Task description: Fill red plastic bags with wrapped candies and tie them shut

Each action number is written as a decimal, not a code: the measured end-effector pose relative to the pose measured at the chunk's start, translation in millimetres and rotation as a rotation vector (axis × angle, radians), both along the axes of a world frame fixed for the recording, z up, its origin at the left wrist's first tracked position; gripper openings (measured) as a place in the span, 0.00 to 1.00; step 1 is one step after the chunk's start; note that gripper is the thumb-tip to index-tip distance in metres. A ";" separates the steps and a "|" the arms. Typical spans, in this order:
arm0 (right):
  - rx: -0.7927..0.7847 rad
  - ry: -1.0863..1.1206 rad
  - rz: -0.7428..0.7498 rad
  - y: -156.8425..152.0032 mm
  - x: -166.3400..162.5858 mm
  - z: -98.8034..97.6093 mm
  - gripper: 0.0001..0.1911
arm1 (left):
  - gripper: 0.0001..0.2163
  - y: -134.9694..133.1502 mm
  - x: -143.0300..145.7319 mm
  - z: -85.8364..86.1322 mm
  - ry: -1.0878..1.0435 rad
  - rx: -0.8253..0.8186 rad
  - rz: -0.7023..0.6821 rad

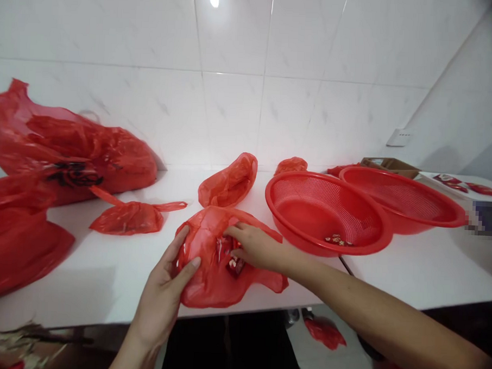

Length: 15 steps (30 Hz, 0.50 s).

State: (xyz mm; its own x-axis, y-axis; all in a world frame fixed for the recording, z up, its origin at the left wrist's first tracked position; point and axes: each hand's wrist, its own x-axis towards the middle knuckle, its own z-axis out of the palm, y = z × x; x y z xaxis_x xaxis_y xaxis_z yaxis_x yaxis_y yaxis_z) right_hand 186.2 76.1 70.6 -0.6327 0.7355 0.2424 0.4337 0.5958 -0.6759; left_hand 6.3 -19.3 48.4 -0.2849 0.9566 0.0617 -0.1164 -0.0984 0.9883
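Partly visible packets (235,266) inside the red bag (212,293).

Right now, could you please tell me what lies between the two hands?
The head view shows a red bag between the left hand and the right hand; its contents are partly hidden.

Translucent red bag (211,286), red basket (310,215), white wall tiles (236,37) (grey-veined)

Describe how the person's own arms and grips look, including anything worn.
The left grip and right grip are ungloved human hands, with no ring visible. The left forearm and right forearm are bare: no sleeve, watch or marking shows.
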 end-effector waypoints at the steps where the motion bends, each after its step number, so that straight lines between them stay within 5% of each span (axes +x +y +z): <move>1: 0.053 -0.013 -0.017 3.1 -4.2 -6.3 0.19 | 0.29 1.7 -0.5 -0.6 0.031 0.020 0.010; 4: 0.037 0.016 -0.064 15.5 10.6 1.8 0.15 | 0.30 2.3 -6.2 -6.0 0.108 0.044 0.029; 9: 0.029 -0.127 -0.349 42.8 101.3 38.5 0.16 | 0.30 -4.4 -14.5 -16.9 0.136 0.070 0.109; 12: -0.033 -0.579 -0.554 58.7 158.0 29.5 0.32 | 0.28 -9.4 -16.2 -19.5 0.181 0.074 0.127; 15: -0.214 -0.744 -0.578 63.6 187.7 8.3 0.37 | 0.28 -13.0 -17.0 -19.2 0.206 0.026 0.147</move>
State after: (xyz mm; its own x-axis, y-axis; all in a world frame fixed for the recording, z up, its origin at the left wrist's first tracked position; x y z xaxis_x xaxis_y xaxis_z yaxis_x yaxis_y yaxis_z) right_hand 373.9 139.7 78.9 -0.0973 0.9635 -0.2493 0.9824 0.0527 -0.1794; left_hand -10.7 -32.3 29.2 -0.3997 0.9031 0.1566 0.1049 -0.1247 0.9866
